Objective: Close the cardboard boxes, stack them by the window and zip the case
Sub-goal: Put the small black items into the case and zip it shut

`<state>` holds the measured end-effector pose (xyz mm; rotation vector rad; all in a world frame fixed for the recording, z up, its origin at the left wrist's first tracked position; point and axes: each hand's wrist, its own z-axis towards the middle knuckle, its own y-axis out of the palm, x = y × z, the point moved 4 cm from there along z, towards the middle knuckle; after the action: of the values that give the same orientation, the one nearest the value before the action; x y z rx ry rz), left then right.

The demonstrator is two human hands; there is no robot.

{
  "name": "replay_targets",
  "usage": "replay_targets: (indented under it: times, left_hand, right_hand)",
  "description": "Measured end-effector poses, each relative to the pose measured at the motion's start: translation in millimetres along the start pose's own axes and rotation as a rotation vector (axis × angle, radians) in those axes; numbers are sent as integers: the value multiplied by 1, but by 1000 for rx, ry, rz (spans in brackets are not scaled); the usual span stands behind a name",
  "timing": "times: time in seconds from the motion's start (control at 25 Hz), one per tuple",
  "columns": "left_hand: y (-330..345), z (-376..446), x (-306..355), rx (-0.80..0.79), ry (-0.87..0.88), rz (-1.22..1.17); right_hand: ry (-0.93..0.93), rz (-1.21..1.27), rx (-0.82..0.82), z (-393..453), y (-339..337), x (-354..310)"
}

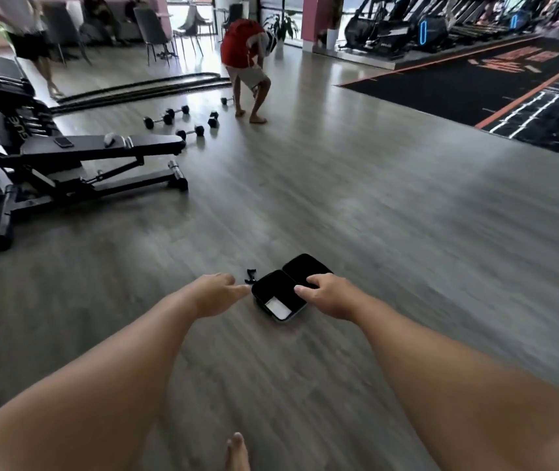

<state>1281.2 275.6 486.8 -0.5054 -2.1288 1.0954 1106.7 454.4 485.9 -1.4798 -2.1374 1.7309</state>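
Lying open, one case (280,294); right hand (330,294) seemingly touching it, left hand (218,294) fingers loose.

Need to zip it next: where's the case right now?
The case lies open on the floor, centre of the head view, between the left hand and the right hand, which touches it.

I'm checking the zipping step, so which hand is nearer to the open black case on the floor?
Right. The right hand reaches over the open case, its fingers on the case's middle. The left hand is just beside its left edge, fingertips not quite touching.
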Motion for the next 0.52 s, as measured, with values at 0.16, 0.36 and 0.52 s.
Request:
replay_targets:
  times: [0.16,0.36,0.52]
  left_hand:
    - [-46,104,-26,-47,-8,-22]
    - [-97,219,-48,-99,31,57]
    - [-115,328,-75,-115,-10,69]
  right_hand:
    - [42,14,-10,97,-21,-31]
    - [81,29,-13,210,-44,-46]
    - [137,72,-47,317,-42,-36]
